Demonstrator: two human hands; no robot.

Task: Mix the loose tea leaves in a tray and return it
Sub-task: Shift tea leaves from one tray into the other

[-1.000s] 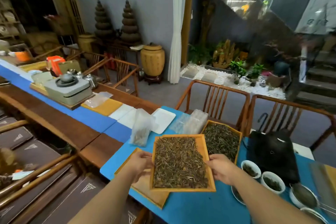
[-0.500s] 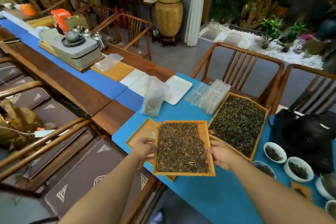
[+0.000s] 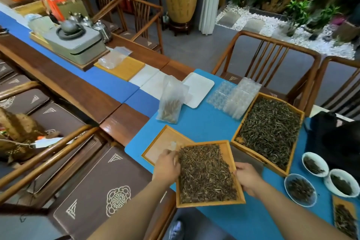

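I hold a wooden tray (image 3: 210,203) full of dark loose tea leaves (image 3: 205,173) over the near edge of the blue table. My left hand (image 3: 167,167) grips its left rim and my right hand (image 3: 246,178) grips its right rim. The tray partly overlaps an empty wooden tray (image 3: 163,142) lying on the blue cloth to its left. A larger wooden tray of tea leaves (image 3: 269,130) rests on the table to the right.
A plastic bag of tea (image 3: 171,101), a white dish (image 3: 198,88) and clear plastic packs (image 3: 236,97) stand beyond the trays. White cups of tea leaves (image 3: 314,163) sit at right beside a black bag (image 3: 337,138). Wooden chairs (image 3: 272,56) line the far side.
The held tray has come lower and nearer the table's front edge, turned slightly, while my view tilted further down. Both hands keep their hold on the rims.
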